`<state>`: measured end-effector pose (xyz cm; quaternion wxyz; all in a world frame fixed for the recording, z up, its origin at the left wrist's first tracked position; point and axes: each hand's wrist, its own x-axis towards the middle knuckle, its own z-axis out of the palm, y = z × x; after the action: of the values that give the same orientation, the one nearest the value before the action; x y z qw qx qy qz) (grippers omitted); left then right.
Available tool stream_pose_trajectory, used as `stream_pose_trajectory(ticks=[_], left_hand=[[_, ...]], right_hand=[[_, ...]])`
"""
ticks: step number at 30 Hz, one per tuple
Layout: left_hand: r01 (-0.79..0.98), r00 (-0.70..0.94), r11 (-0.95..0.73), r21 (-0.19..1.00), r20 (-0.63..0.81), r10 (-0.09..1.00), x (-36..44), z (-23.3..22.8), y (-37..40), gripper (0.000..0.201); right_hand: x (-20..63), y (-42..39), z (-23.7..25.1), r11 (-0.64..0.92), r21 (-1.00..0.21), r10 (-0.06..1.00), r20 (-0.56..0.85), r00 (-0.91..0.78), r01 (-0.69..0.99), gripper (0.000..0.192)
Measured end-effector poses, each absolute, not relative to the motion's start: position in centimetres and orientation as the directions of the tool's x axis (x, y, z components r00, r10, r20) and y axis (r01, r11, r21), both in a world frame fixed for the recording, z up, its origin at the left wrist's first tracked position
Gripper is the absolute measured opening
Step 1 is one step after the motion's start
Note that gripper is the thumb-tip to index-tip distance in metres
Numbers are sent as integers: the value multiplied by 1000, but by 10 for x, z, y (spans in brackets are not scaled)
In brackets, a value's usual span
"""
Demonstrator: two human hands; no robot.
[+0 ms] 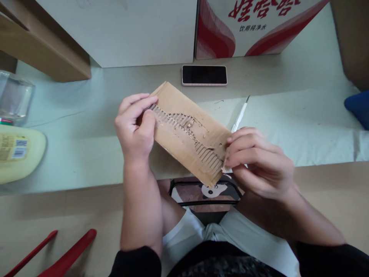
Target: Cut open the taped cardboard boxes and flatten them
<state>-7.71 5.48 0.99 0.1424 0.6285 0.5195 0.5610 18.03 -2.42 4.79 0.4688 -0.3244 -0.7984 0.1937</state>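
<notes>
Above the lap, in front of the pale table edge (86, 169): a strip of corrugated cardboard (187, 132) held in the air, tilted, upper end to the left, lower end to the right. Its top paper layer is torn away along a ragged band, so the ribbed fluting shows.

Left hand (135, 129) grips the upper-left end, fingers curled over the face and thumb against the exposed ribs; this looks like the anchoring hold that keeps the strip steady. Right hand (256, 161) pinches the lower-right corner between thumb and fingertips, just where the torn layer ends, a grip suited to peeling the paper skin.

A slim craft knife (240, 113) lies on the table just behind the right hand, blade pointing away, set down apart from both hands. A dark phone (204, 75) lies flat farther back, near a red-and-white carton (230, 30). A yellowish bottle (17, 154) lies at far left.
</notes>
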Motion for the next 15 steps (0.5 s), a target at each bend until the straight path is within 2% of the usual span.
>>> stream_pose_trajectory(ticks=[7, 15], left_hand=[[500, -189, -395, 771, 542, 819, -74, 13, 53, 37], [506, -186, -379, 775, 527, 829, -72, 15, 50, 36]], right_hand=[[179, -28, 45, 681, -537, 723, 598, -346, 497, 25], [176, -30, 41, 681, -487, 721, 578, -383, 547, 24]])
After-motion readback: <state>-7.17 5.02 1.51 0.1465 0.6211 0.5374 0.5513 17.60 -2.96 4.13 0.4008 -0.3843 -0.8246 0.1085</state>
